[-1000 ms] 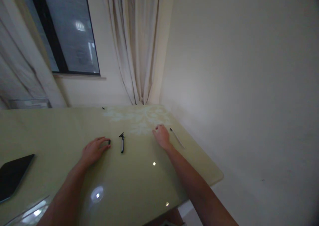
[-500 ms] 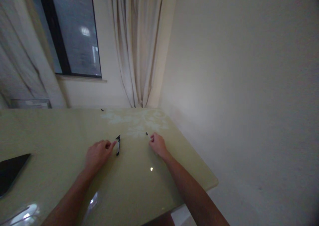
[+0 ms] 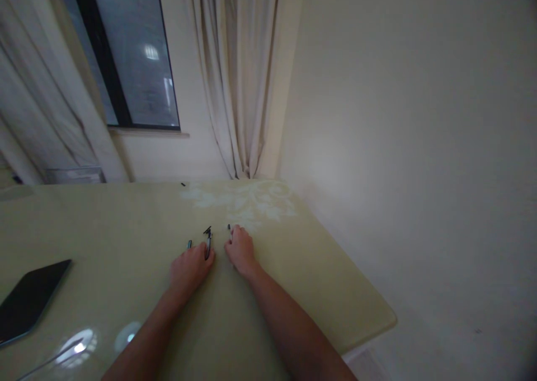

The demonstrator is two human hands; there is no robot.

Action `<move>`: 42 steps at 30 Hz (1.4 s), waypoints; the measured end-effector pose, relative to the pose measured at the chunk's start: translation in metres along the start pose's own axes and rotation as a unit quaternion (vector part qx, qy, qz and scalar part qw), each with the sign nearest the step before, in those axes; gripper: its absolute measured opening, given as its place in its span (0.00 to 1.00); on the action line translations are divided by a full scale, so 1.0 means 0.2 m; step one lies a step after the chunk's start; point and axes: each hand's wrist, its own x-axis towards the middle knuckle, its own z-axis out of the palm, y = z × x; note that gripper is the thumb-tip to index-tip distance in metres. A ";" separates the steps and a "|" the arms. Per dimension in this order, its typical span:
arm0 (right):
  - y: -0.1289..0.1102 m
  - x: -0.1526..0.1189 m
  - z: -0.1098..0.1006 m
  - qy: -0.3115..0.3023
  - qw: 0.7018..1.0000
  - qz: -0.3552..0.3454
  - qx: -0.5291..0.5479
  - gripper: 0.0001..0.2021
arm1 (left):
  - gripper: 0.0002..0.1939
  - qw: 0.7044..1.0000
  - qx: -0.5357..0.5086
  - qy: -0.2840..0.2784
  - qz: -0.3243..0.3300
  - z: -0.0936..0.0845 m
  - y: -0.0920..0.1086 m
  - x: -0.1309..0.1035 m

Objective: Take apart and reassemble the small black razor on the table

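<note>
Wall [image 3: 403, 146]: pale, plain, rising well to the right of the right hand, beyond the table's side edge.
Table [image 3: 314, 297]: glossy, pale green-yellow, under both hands and spreading out on every side of them.
Curtains [image 3: 239, 73]: cream, in folds; one hangs beyond the right hand at the far edge, the other well off to the left of the left hand.
Window [image 3: 142, 51]: dark-framed, past the left hand and beyond the table.
Pattern [image 3: 260, 199]: white, leafy, on the tabletop just beyond the right hand.
Slab [image 3: 33, 297]: dark, flat, well to the left of the left hand.
Left hand [image 3: 191, 266]: low over the table, thumb and fingers closed on the razor's handle.
Right hand [image 3: 240, 249]: just right of the left one, not touching it, fingers pinching the stick.
Razor [image 3: 208, 240]: at the left hand's thumb side, head pointing away from the hand; whether it touches the table I cannot tell.
Stick [image 3: 230, 233]: pale with a dark tip, which pokes out ahead of the right hand's fingers.
Dark piece [image 3: 189, 244]: right at the left hand's fingers; contact is unclear.
Speck [image 3: 183, 184]: dark, far beyond the left hand, near the table's far edge.
</note>
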 end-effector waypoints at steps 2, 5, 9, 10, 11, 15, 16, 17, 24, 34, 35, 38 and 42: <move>0.01 -0.01 -0.01 -0.002 1.000 -0.003 0.011 0.14 | 0.24 1.000 -0.001 0.000 0.001 -0.01 0.00 0.00; 0.02 -0.02 -0.01 -0.008 1.000 -0.002 0.028 0.15 | 0.25 1.000 -0.004 -0.003 -0.002 -0.02 0.00 -0.02; 0.03 -0.02 -0.02 -0.021 0.998 0.011 0.051 0.16 | 0.25 1.000 -0.002 -0.010 -0.013 -0.03 0.00 -0.03; 0.04 -0.02 -0.02 -0.025 0.998 0.013 0.056 0.17 | 0.26 1.000 -0.002 -0.010 -0.016 -0.03 0.00 -0.03; 0.04 -0.02 -0.03 -0.031 0.998 0.014 0.062 0.17 | 0.26 1.000 -0.004 -0.011 -0.018 -0.03 -0.01 -0.03; 0.06 -0.04 -0.07 -0.055 0.994 0.016 0.098 0.17 | 0.29 1.000 -0.004 -0.012 -0.017 -0.02 -0.03 -0.02; 0.07 -0.05 -0.07 -0.059 0.993 0.016 0.106 0.16 | 0.29 1.000 -0.002 -0.013 -0.017 -0.02 -0.03 -0.02; 0.08 -0.06 -0.08 -0.060 0.992 0.015 0.111 0.16 | 0.30 1.000 0.001 -0.016 -0.019 -0.02 -0.04 -0.02; 0.09 -0.13 -0.11 -0.043 0.993 0.026 0.110 0.16 | 0.32 0.999 0.002 -0.035 -0.037 -0.04 -0.05 -0.04; 0.02 -0.19 -0.09 -0.074 0.997 -0.018 -0.021 0.15 | 0.28 0.999 0.019 -0.014 -0.029 -0.02 -0.06 -0.04; 0.01 -0.19 -0.09 -0.078 0.996 -0.026 -0.035 0.15 | 0.28 0.999 0.022 -0.013 -0.028 -0.02 -0.06 -0.04; -0.03 -0.20 -0.08 -0.087 0.994 -0.050 -0.051 0.14 | 0.26 0.999 0.023 -0.015 -0.031 -0.02 -0.05 -0.04; -0.06 -0.21 -0.07 -0.091 0.992 -0.072 -0.047 0.14 | 0.24 0.999 0.022 -0.010 -0.029 -0.02 -0.06 -0.03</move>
